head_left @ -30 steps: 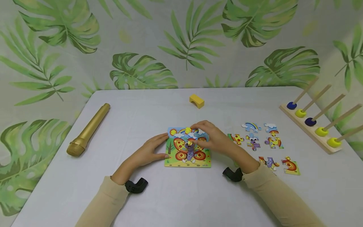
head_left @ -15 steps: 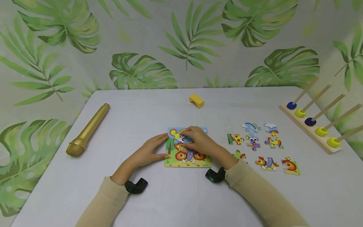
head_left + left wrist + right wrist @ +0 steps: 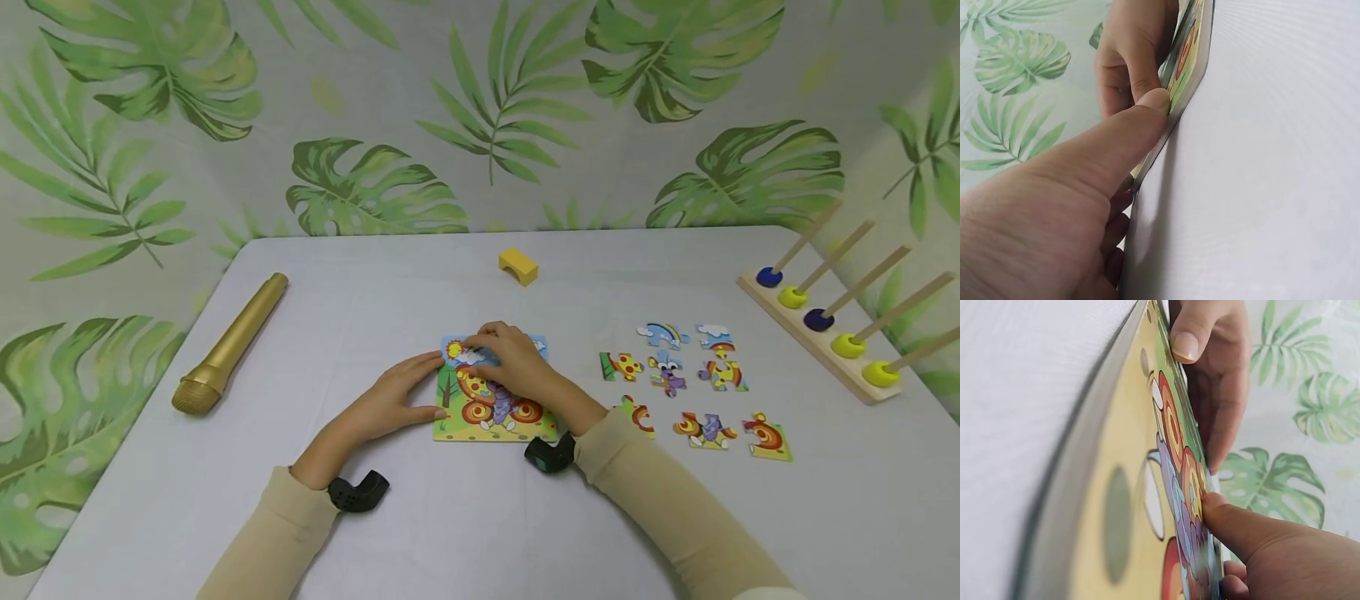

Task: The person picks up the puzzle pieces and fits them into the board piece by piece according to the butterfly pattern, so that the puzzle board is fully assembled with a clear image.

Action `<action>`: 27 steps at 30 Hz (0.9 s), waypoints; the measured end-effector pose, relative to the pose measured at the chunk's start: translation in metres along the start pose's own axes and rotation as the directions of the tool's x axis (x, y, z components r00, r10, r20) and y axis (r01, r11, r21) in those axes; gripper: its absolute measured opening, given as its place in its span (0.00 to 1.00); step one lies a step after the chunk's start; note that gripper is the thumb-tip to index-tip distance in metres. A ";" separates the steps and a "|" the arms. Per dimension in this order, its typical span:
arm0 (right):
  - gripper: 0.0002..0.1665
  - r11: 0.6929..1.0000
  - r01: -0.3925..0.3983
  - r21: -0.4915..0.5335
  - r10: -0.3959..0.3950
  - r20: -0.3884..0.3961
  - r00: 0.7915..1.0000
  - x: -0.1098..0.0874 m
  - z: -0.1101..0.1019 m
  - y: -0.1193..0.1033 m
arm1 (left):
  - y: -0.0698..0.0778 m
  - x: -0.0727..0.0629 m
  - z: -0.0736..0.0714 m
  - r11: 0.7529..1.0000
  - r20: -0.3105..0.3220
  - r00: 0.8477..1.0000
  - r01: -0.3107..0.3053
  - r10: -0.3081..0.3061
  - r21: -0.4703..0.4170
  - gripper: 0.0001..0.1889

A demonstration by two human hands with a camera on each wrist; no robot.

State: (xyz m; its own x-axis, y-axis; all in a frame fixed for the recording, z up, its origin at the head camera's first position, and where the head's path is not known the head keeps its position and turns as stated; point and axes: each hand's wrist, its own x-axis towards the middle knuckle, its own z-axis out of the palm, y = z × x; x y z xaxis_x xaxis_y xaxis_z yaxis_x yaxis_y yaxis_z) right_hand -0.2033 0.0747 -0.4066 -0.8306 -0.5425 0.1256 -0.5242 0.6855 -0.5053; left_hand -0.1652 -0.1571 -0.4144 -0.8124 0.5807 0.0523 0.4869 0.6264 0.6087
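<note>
A square butterfly picture board lies flat on the white table. My left hand steadies its left side, fingers along the upper part of the edge and thumb at the lower part. The left thumb touches the edge in the left wrist view. Over the board's upper left, my right hand pinches a jigsaw puzzle piece with a sun and sky print, between thumb and fingers. The fingers hide most of that piece. In the right wrist view the right thumb is right at the board's face.
Several loose puzzle pieces lie in rows right of the board. A yellow arch block sits behind it. At left lies a gold microphone; at right stands a wooden peg rack with blue and yellow beads.
My right hand has moved left across the board, carrying the puzzle piece from its upper middle to the upper left corner. The left hand has stayed at the left edge.
</note>
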 end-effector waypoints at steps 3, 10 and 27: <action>0.24 1.000 -0.015 0.008 0.015 -0.003 1.000 0.001 0.001 0.000 | 0.000 0.001 -0.002 1.000 0.026 1.000 -0.005 0.004 0.015 0.39; 0.24 0.998 -0.042 0.036 0.042 -0.008 0.999 0.001 0.001 0.000 | 0.000 0.009 -0.009 0.996 0.098 0.995 -0.040 0.032 0.077 0.40; 0.35 0.933 -0.059 0.356 0.046 0.045 0.998 -0.022 -0.054 -0.007 | -0.003 0.013 -0.010 0.997 0.106 0.994 -0.034 0.027 0.063 0.42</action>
State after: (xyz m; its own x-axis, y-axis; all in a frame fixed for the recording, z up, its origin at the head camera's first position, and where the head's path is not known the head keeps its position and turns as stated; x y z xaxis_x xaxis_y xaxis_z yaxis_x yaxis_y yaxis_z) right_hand -0.1917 0.1078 -0.3602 -0.8447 -0.5314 0.0634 -0.3726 0.4989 -0.7825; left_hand -0.1800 -0.1566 -0.4078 -0.7602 0.6495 -0.0150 0.5337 0.6375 0.5556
